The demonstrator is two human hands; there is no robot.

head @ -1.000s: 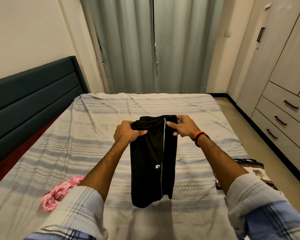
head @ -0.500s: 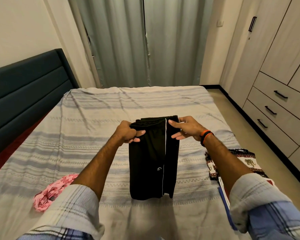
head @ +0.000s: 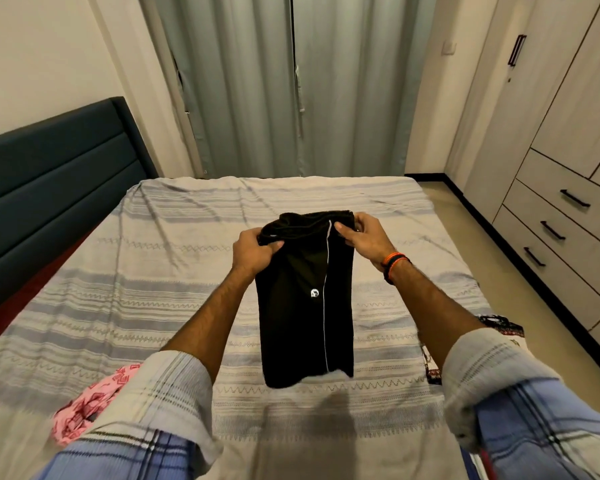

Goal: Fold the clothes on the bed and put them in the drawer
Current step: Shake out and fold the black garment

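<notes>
Here, you hold one pair of black shorts (head: 305, 299) in the air above the middle of the bed (head: 174, 271), folded lengthwise into a long narrow strip that hangs straight down from its gathered waistband. The cloth looks smooth and a little shiny, with one thin white line running down its length and one small round white logo beside that line. Your left hand (head: 252, 252) grips the left end of the waistband, fingers curled round the bunched cloth; your right hand (head: 362, 237) pinches the right end between thumb and fingers. The lower hem hangs just above the sheet and casts a shadow there. On your right wrist sit two bands (head: 395, 261), one orange and one dark. Both your sleeves are rolled, pale plaid cloth. The bed wears a woven sheet with grey and blue stripes and zigzag rows, lightly creased. One crumpled pink patterned garment (head: 84, 407) lies near the left edge, and one dark patterned cloth (head: 499, 327) lies at the right edge, partly hidden by your arm. To the right stand three drawers (head: 548, 230) in view, each with one black bar handle.
</notes>
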